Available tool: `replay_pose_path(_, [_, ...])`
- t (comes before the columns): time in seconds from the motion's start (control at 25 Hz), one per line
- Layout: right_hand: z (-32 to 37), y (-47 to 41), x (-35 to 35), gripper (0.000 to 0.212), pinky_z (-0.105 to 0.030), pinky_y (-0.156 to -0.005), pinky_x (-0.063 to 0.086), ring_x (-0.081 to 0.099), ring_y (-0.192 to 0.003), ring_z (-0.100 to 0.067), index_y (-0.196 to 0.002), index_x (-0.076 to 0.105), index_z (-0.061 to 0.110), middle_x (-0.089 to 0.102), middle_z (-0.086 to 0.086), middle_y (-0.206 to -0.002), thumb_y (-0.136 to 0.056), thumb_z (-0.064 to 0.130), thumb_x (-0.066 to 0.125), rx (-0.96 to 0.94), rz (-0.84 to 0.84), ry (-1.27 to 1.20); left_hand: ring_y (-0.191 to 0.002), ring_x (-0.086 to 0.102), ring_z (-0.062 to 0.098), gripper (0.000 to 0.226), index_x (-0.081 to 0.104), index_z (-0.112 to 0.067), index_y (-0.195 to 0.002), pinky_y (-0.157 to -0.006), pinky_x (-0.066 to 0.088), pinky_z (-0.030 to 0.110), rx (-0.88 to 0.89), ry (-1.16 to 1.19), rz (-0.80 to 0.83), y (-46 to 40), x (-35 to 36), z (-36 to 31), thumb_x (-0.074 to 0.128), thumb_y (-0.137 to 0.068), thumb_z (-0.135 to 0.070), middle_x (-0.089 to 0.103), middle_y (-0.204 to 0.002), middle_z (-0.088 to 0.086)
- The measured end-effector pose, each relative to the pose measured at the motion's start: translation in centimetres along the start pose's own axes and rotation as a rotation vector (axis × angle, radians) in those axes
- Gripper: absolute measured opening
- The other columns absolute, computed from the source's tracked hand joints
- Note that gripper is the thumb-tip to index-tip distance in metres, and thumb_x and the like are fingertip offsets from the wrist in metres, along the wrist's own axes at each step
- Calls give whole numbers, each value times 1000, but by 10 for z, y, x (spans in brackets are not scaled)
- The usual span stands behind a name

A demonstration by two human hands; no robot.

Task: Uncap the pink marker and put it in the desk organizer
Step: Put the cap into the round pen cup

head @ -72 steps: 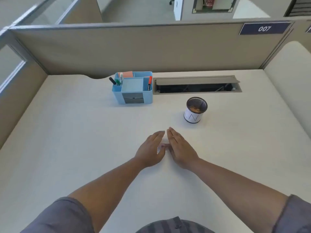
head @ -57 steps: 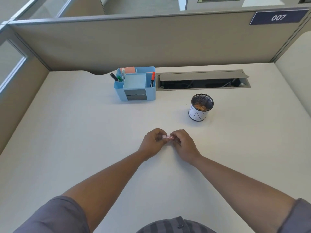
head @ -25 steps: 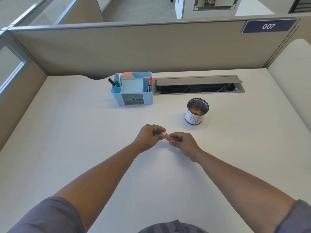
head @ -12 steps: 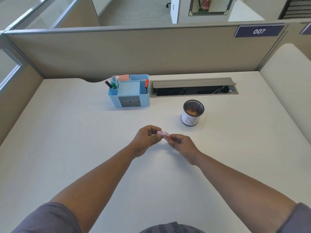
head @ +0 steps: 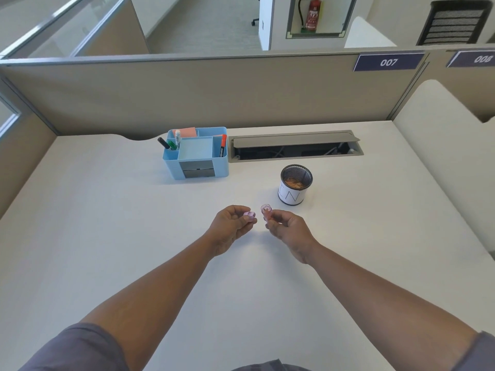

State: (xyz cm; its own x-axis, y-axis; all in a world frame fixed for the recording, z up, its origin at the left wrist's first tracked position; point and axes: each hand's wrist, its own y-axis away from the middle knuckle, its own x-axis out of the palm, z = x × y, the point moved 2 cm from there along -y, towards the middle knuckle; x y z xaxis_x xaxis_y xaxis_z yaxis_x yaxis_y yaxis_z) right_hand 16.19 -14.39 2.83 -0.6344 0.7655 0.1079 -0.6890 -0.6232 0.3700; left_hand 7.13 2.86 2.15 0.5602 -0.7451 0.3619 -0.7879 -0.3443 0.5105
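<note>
The pink marker is in two pieces, held a little above the white desk. My left hand (head: 233,223) is closed on the marker body (head: 250,214); only its pink end shows past my fingers. My right hand (head: 286,226) pinches the translucent pink cap (head: 266,211), hollow end up. A small gap separates the two pieces. The blue desk organizer (head: 197,170) stands at the back of the desk, beyond my left hand, with several pens in its left and right compartments.
A black mesh pen cup (head: 294,187) with a white label stands just beyond my right hand. An open cable tray (head: 294,147) lies behind it, against the beige partition. A cream padded panel borders the desk on the right.
My hands picked the marker up off the desk and gripped it from both ends. In the last half second they have pulled apart, and the cap has come off the body.
</note>
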Motion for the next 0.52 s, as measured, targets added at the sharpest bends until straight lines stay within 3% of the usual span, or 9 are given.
replay_pose_path(0.08, [10, 0, -4, 11, -35, -98, 54, 63, -87, -9, -100, 79, 24, 73, 12, -92, -92, 28, 74, -64, -101, 35, -99, 75, 26, 21, 68, -6, -108, -84, 61, 31, -7, -11, -14, -4, 5, 1, 74, -89, -5, 78, -103, 11])
replay_pose_path(0.24, [37, 0, -18, 22, -11, -72, 46, 60, -74, 4, -93, 75, 35, 71, 25, -81, -94, 53, 63, -252, -381, 174, -101, 71, 25, 22, 67, -6, -111, -86, 59, 30, -23, -17, -61, -13, 10, 6, 73, -90, -5, 75, -108, 12])
replay_pose_path(0.36, [55, -7, -35, 26, -19, -67, 45, 55, -73, -6, -96, 72, 30, 67, 13, -80, -99, 50, 55, -312, -503, 320, -101, 69, 25, 21, 66, -5, -110, -85, 58, 29, -48, 12, -95, -22, 14, 12, 73, -90, -3, 74, -107, 13])
replay_pose_path(0.52, [63, -21, -53, 26, -32, -83, 50, 61, -95, -23, -122, 67, 16, 68, -4, -105, -98, 21, 57, -268, -570, 506, -96, 69, 23, 18, 66, -6, -105, -83, 58, 29, -59, 35, -141, -35, 14, 16, 74, -89, -1, 73, -103, 13])
